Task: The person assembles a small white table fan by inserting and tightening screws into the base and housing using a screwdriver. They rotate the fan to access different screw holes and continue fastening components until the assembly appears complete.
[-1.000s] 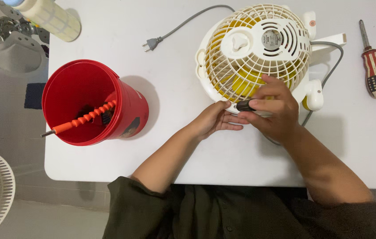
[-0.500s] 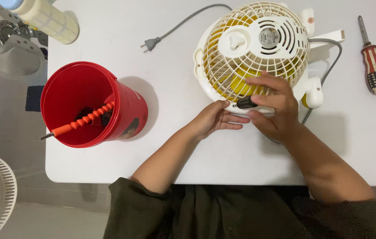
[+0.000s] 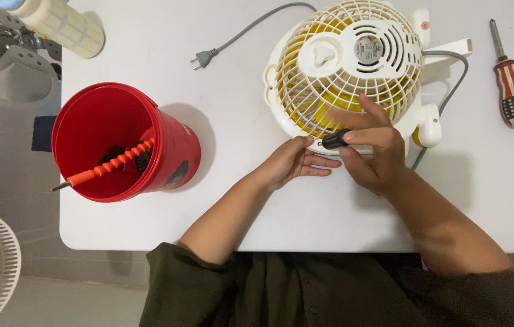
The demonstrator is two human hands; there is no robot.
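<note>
**Small tool at fan rim: slip and tip risks**

Head view: white tabletop (image 3: 148,224) carries a white desk fan (image 3: 354,66) lying grille-up, yellow blades showing through the cage, its grey cord and plug (image 3: 204,58) trailing to the upper left. Right hand (image 3: 372,154) is closed round a small black-handled tool (image 3: 336,140), tip at the fan's near rim. Left hand (image 3: 293,165) rests loosely curled on the tabletop, fingertips just touching the rim, gripping nothing.

Risks, judged: tool tip could skid off the rim toward the left fingers close beside it. Fan sits on a rounded back, so hard pressure may rock it. Red bucket (image 3: 121,142) with an orange spiral rod (image 3: 108,165) poking over its edge stands near the left elbow; a swing could knock it. Striped-handled screwdriver (image 3: 513,91) lies far right, well apart.
</note>
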